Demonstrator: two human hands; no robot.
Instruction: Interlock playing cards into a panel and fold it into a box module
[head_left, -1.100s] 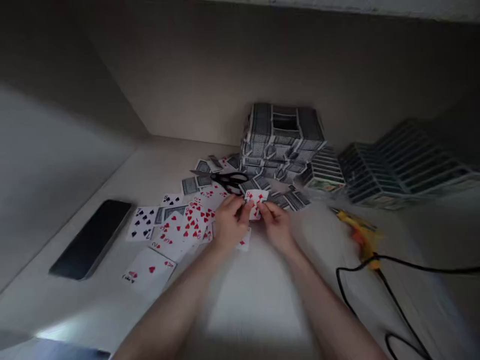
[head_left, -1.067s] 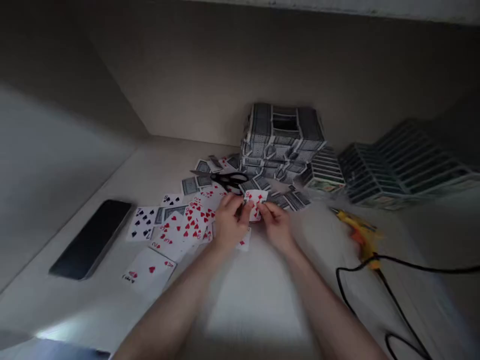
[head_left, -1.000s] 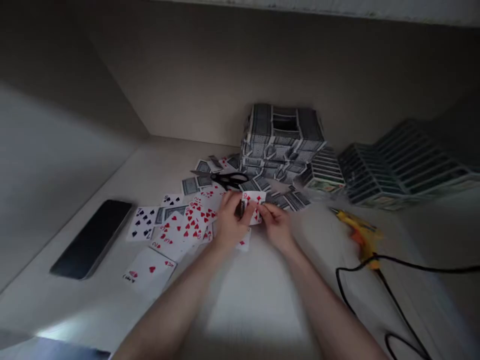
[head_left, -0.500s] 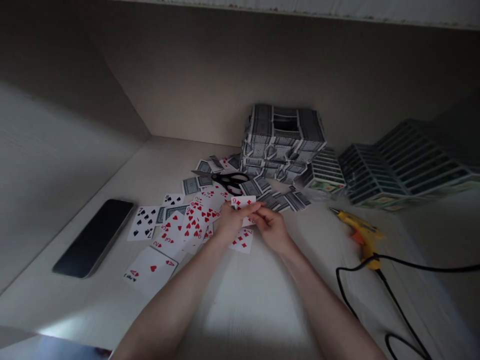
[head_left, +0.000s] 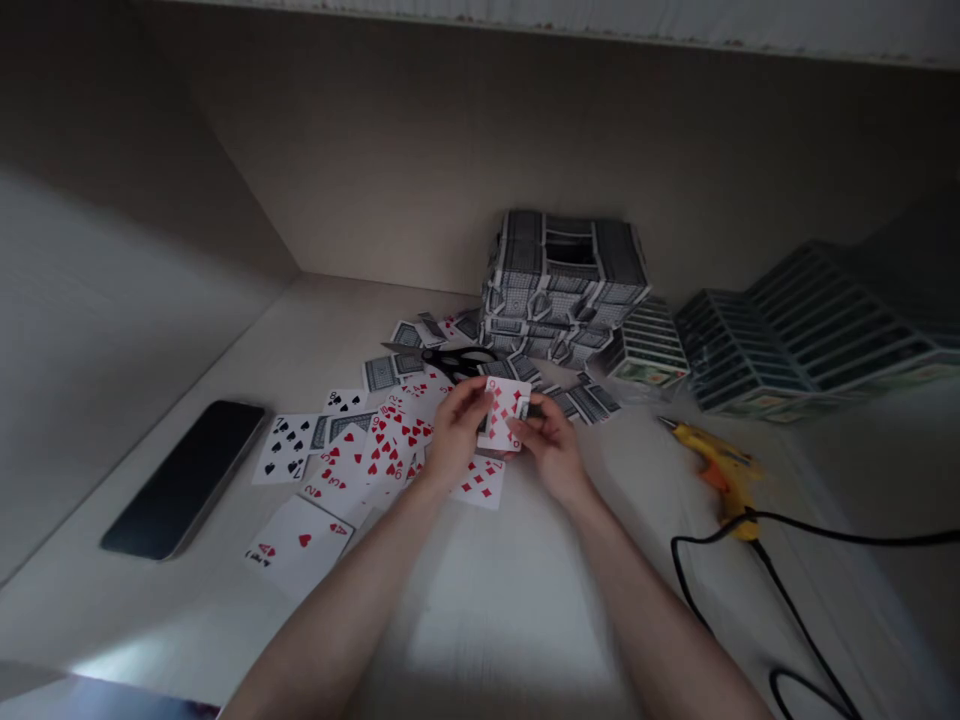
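Card (head_left: 504, 408) in L/R hands (head_left: 456, 430) (head_left: 555, 442), patterned box (head_left: 574, 292) w/ opening (head_left: 571, 248)

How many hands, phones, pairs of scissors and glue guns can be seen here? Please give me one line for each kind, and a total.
Left hand and right hand, holding playing cards: 2
Phone: 1
Scissors: 1 pair
Glue gun: 1
Total: 5

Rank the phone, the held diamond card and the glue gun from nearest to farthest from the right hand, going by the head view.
1. Diamond card: touching the right hand.
2. Glue gun: off to the right.
3. Phone: at the far left.
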